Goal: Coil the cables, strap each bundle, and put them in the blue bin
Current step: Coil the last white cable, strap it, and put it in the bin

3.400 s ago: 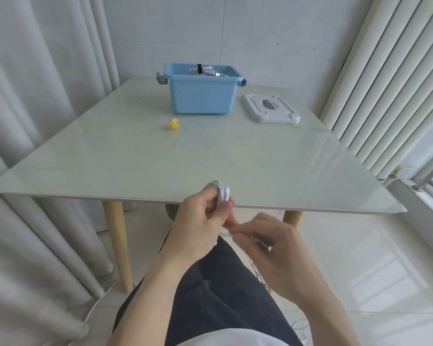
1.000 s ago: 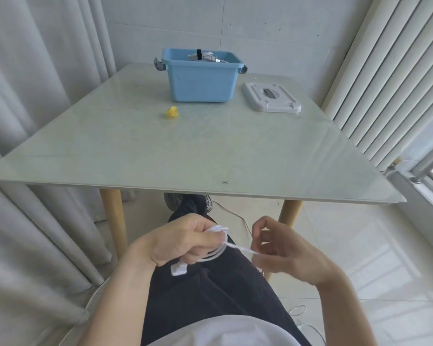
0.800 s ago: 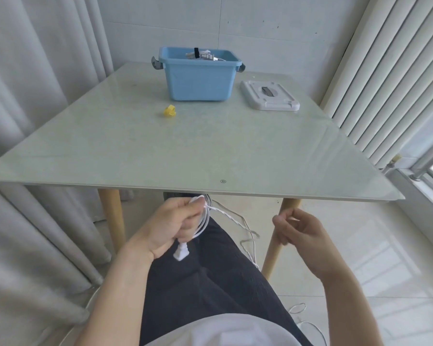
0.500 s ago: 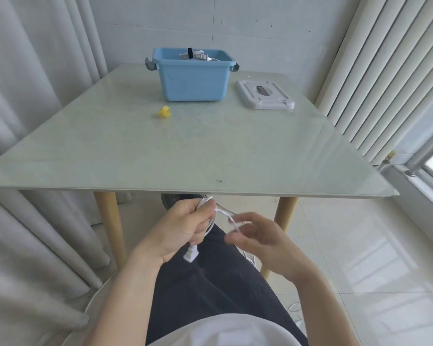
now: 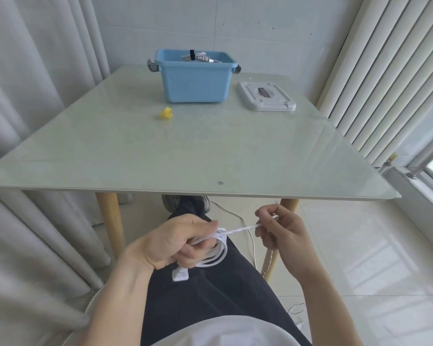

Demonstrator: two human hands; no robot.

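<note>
Below the table's near edge, over my lap, my left hand [image 5: 175, 242] grips a small coil of white cable [image 5: 216, 253]; a white plug hangs under the fist. A twisted stretch of the same cable runs right to my right hand [image 5: 279, 232], which pinches it, and the loose rest trails down to the floor. The blue bin [image 5: 195, 77] stands at the far middle of the table with strapped cable bundles [image 5: 198, 57] showing above its rim. A small yellow strap [image 5: 166, 113] lies on the table in front of the bin, to its left.
The bin's white lid [image 5: 265, 96] lies flat to the right of the bin. The glass-topped table [image 5: 210, 151] has wooden legs. Curtains hang at the left, vertical blinds and a window at the right. More white cable lies on the tiled floor [image 5: 296, 308].
My right hand has moved out to the right, drawing the cable taut from the coil. The coil in my left hand has gained loops and sits lower, over my lap.
</note>
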